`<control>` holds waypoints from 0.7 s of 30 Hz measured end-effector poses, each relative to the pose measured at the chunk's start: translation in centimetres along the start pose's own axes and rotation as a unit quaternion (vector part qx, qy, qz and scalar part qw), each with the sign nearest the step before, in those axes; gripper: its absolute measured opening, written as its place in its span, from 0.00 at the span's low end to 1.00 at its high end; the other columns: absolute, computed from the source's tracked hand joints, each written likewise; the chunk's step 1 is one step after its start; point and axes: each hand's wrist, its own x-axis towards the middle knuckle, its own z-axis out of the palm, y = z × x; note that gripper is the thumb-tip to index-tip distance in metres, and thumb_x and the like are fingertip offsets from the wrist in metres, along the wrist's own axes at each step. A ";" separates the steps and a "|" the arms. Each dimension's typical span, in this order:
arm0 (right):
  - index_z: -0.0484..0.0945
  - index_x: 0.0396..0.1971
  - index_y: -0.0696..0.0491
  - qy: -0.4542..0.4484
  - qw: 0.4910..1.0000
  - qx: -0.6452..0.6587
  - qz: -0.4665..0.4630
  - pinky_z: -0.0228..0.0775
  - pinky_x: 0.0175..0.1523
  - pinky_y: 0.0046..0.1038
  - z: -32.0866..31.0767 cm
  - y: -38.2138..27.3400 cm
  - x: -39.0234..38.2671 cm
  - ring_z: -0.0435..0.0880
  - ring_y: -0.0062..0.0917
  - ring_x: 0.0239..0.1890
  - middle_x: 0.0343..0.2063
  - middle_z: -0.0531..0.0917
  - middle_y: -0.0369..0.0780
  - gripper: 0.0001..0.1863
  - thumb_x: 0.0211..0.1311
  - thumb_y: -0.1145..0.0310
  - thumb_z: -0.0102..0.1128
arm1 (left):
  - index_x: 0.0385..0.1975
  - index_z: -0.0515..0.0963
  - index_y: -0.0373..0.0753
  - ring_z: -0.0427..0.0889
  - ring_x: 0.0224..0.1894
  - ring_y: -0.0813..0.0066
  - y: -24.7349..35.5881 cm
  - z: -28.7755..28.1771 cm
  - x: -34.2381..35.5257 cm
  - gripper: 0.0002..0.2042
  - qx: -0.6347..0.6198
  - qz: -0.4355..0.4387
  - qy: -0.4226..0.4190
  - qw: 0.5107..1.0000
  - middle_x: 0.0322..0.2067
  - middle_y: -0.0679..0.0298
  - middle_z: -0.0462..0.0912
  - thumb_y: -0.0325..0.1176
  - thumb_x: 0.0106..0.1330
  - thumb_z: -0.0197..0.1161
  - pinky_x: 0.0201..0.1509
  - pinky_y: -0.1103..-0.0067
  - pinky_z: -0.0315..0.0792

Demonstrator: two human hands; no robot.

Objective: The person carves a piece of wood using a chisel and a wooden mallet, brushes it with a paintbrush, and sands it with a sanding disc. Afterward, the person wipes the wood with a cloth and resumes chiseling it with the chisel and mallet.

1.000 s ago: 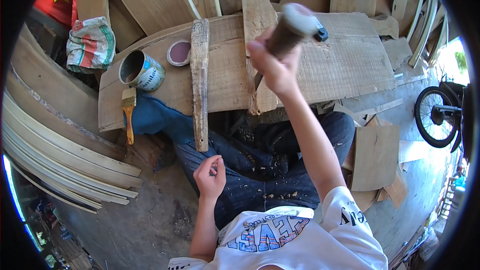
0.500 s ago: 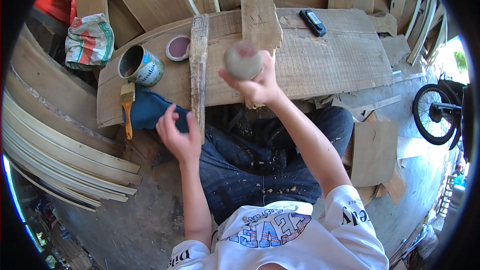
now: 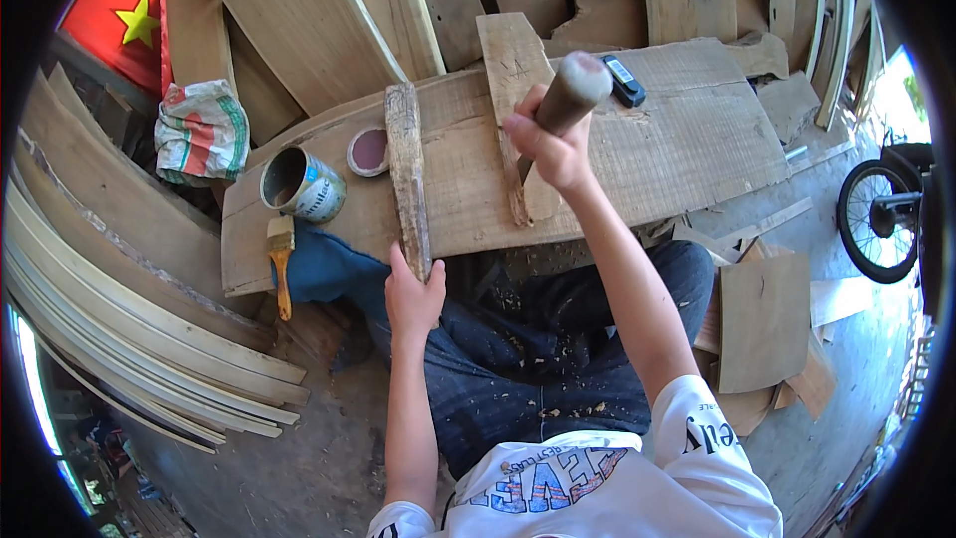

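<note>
My left hand [image 3: 412, 297] is closed around the near end of a narrow, rough-barked wood strip [image 3: 404, 154]. That strip lies across a wide plank [image 3: 647, 154], its near end sticking out over my lap. My right hand [image 3: 558, 146] is raised over the plank, wrapped around a tool's thick round wooden handle [image 3: 580, 90], butt end up. A thin dark part shows below the fist; the tool's working end is mostly hidden. Under and behind that fist, a short pale board [image 3: 506, 60] lies across the plank.
Left on the plank are an open can [image 3: 321, 197], a round lid with purplish residue [image 3: 368, 151] and a flat paintbrush [image 3: 282, 269] by a blue cloth [image 3: 324, 264]. A small black device [image 3: 624, 83] lies beyond my right hand. Boards [image 3: 299, 25] lean behind; a wheel [image 3: 876, 221] stands right.
My left hand went from open in the air to gripping the wood strip. My right hand moved right with the tool, whose handle has tilted. The whole view has shifted slightly.
</note>
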 end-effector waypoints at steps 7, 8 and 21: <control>0.66 0.18 0.53 -0.052 0.998 0.013 -0.015 0.55 0.24 0.20 -0.3 -0.4 -0.5 0.64 0.15 0.17 0.15 0.69 0.32 0.12 0.53 0.77 0.62 | 0.64 0.54 0.32 0.77 0.47 0.36 0.3 -0.8 0.2 0.36 0.090 -0.034 -0.049 0.994 0.43 0.35 0.79 0.45 0.61 0.61 0.51 0.57 0.71; 0.66 0.18 0.53 -0.052 0.998 0.009 -0.015 0.56 0.26 0.21 -0.4 -0.5 -1.0 0.65 0.15 0.19 0.16 0.69 0.32 0.13 0.52 0.78 0.63 | 0.64 0.53 0.32 0.77 0.47 0.36 0.3 -0.8 0.3 0.37 0.088 -0.032 -0.050 0.994 0.43 0.35 0.79 0.46 0.61 0.60 0.51 0.56 0.71; 0.68 0.19 0.53 -0.135 0.990 -0.046 -0.015 0.59 0.30 0.27 -1.0 0.3 -3.3 0.68 0.21 0.24 0.19 0.70 0.34 0.12 0.48 0.77 0.66 | 0.56 0.60 0.32 0.78 0.46 0.38 1.9 -1.3 1.8 0.35 0.159 -0.041 -0.057 0.985 0.40 0.37 0.80 0.50 0.56 0.65 0.49 0.57 0.72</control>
